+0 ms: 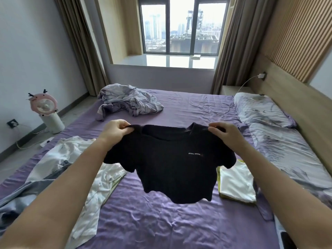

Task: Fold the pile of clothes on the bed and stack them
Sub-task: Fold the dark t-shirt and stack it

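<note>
Item: black T-shirt (pixel 170 168), raised over the bed (pixel 188 105), my left hand (pixel 116 131) and right hand (pixel 225 134) each pinching a shoulder. Step: spreading. Next, I judge: lay flat, fold, add to folded stack (pixel 235 184).

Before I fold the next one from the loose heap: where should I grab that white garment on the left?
Hedged: the white garment lies crumpled, with no collar or shoulders showing. Come from above and pinch its far upper edge, the way both hands grip the black T-shirt by its shoulders.

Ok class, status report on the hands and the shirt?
Left hand and right hand pinch black T-shirt shoulders. Shirt hangs unfolded above bed. Nothing in the way.
</note>
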Action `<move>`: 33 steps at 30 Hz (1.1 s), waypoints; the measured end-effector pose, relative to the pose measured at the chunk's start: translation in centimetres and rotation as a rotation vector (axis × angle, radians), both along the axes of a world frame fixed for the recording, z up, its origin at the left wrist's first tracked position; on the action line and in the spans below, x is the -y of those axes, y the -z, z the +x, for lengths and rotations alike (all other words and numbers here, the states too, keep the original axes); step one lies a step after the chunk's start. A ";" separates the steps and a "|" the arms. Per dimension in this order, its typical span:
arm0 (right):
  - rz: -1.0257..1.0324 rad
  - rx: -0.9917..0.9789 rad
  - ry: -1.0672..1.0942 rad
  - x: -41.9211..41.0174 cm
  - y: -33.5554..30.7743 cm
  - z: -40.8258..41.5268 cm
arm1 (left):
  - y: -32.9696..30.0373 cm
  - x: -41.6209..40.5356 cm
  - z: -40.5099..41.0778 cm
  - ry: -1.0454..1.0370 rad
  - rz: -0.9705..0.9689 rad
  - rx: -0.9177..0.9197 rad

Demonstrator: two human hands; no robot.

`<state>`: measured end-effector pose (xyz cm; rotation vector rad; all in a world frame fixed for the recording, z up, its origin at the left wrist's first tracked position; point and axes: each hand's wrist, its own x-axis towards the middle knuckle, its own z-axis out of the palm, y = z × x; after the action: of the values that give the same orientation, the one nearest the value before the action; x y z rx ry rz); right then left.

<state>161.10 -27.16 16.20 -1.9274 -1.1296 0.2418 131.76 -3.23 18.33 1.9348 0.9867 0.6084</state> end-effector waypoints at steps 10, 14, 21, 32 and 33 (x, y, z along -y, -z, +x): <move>0.076 -0.375 -0.092 5.5 1.8 -1.8 | 3.6 3.3 -1.2 0.048 -0.030 0.143; -0.101 -0.623 -0.217 8.2 5.1 -3.1 | 6.3 4.3 -5.0 0.173 -0.210 0.041; -0.240 -0.916 -0.263 7.9 10.2 -3.9 | 8.5 1.9 -6.8 0.257 -0.431 -0.071; -0.644 -0.487 0.177 -0.8 27.4 -3.5 | 28.7 -2.3 1.7 0.216 -0.090 -0.638; -0.694 -0.455 0.211 -1.1 29.3 -3.7 | 30.8 -2.5 1.9 0.196 -0.094 -0.681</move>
<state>157.38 -26.07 -13.10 -2.3883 -0.5608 1.0032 133.61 -0.76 -12.46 2.1601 1.1776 -0.2336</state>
